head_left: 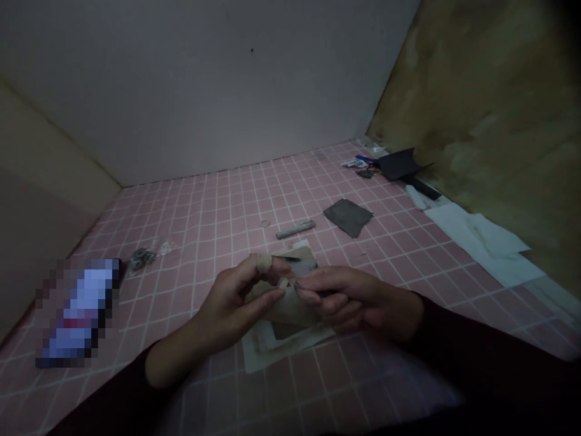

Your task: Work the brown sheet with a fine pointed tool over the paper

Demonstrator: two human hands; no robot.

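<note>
Near the centre, my left hand (240,297) has its thumb and fingers closed around a small pale piece (284,283), with a light band wrapped round one finger. My right hand (345,297) meets it from the right, pinching something thin and small at the same piece; its exact shape is too dim to tell. Beneath both hands lie stacked sheets, a pale one (254,357) at the bottom and darker ones above. A dark thin pointed thing (290,259) shows just beyond my left fingers.
Beyond the hands lie a grey roll (295,229), a small ring (265,223) and a dark grey sheet (348,217). Metal rings (142,258) and a blurred-out device (82,315) are left. White paper (476,242) and a black folded piece (399,163) line the right wall.
</note>
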